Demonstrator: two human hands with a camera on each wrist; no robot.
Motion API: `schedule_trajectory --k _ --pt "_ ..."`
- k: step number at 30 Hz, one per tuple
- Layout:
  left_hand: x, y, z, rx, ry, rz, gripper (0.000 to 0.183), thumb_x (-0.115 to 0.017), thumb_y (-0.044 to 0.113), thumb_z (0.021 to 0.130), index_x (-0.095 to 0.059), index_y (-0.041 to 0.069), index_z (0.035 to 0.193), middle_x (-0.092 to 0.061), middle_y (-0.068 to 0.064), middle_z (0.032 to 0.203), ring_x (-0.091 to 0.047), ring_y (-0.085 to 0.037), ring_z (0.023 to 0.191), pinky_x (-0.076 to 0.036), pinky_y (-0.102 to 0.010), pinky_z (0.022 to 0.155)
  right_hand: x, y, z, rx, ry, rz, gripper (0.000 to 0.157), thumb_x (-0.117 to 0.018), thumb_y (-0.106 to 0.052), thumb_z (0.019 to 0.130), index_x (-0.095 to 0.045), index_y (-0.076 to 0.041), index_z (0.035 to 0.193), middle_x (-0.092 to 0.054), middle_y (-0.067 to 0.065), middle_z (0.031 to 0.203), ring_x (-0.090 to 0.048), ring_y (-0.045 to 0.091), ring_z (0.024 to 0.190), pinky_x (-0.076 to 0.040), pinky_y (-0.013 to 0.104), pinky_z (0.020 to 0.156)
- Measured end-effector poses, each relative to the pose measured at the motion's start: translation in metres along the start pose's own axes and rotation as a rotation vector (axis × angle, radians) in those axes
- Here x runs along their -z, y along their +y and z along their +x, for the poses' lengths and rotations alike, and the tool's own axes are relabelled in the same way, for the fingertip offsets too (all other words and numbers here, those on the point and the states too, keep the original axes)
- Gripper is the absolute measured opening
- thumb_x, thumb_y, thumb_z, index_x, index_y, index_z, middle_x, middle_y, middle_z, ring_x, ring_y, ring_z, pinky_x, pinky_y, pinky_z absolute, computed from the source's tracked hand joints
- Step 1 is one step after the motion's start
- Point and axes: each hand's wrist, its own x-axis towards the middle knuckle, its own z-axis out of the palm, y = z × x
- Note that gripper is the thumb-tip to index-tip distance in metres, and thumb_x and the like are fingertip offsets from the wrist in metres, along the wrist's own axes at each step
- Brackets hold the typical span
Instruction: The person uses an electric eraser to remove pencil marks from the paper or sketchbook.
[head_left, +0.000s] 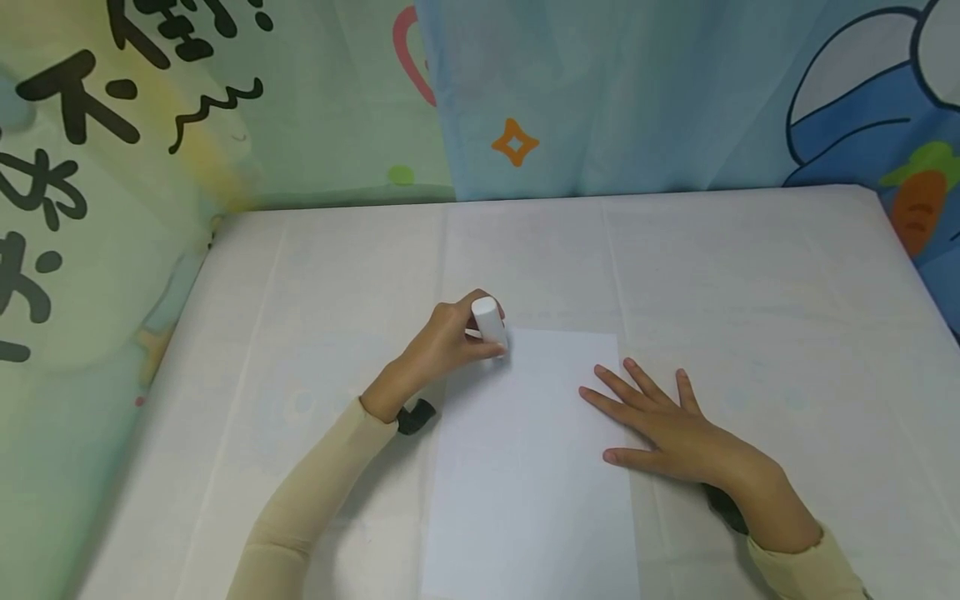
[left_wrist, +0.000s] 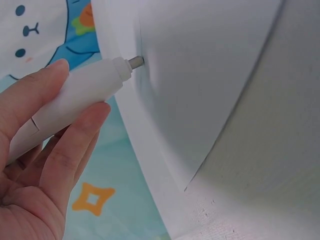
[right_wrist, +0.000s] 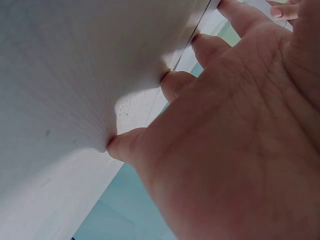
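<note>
My left hand (head_left: 450, 337) grips a thick white pen-shaped tool (head_left: 489, 321) between thumb and fingers, near the top edge of a sheet of white paper (head_left: 536, 467). In the left wrist view, the tool (left_wrist: 82, 90) ends in a short grey metal tip (left_wrist: 136, 62), close against the paper. My right hand (head_left: 678, 433) is spread flat with fingers apart. Its thumb and some fingertips rest over the paper's right edge, the others on the tablecloth. Seen from the right wrist, several fingertips (right_wrist: 172, 82) press down on the white surface.
A white cloth (head_left: 360, 250) with fold lines covers the table. Printed curtains (head_left: 637, 100) hang behind the table and along its left side. Dark wrist-worn cameras (head_left: 416, 417) sit under both wrists.
</note>
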Motion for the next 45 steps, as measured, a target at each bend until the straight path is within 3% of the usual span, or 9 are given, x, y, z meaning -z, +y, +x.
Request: schedule_trajectory --k 45 --pt "0.007 -0.004 0.017 0.014 0.03 -0.011 0.038 -0.078 -0.004 0.078 -0.053 -0.005 0.107 -0.066 -0.021 0.101 -0.07 -0.031 0.093 -0.059 -0.023 0.076 -0.001 0.002 0.0 0.012 0.013 -0.006 0.072 -0.06 -0.05 0.093 -0.027 -0.034 0.154 -0.012 0.005 0.164 0.008 0.031 0.15 0.02 0.07 0.107"
